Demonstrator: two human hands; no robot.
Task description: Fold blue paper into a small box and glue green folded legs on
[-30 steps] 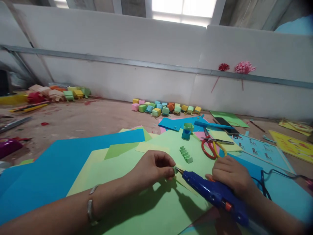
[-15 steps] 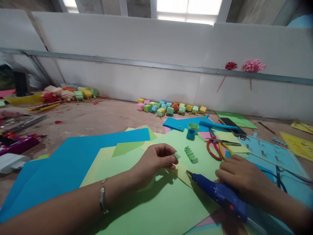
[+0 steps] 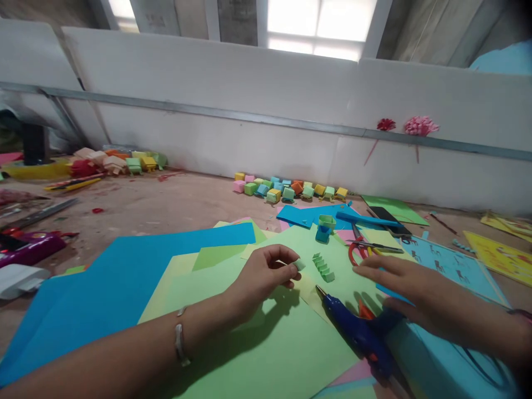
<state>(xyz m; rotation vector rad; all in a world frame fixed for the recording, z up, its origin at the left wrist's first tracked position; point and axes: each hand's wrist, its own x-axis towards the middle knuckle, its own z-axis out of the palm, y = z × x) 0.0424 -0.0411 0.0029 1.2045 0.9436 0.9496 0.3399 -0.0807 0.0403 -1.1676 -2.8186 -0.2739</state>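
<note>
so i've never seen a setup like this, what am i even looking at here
No robot here: these are a person's two bare hands, seen by a camera worn on that person's head, looking forward and down.

The left hand pinches a small pale green paper piece. The right hand is open beside a blue glue gun; whether it touches the handle, I can't tell.

On the table lie overlapping coloured paper sheets, a pleated green strip and red-handled scissors. Farther back, little coloured paper boxes sit near a white panel.
</note>
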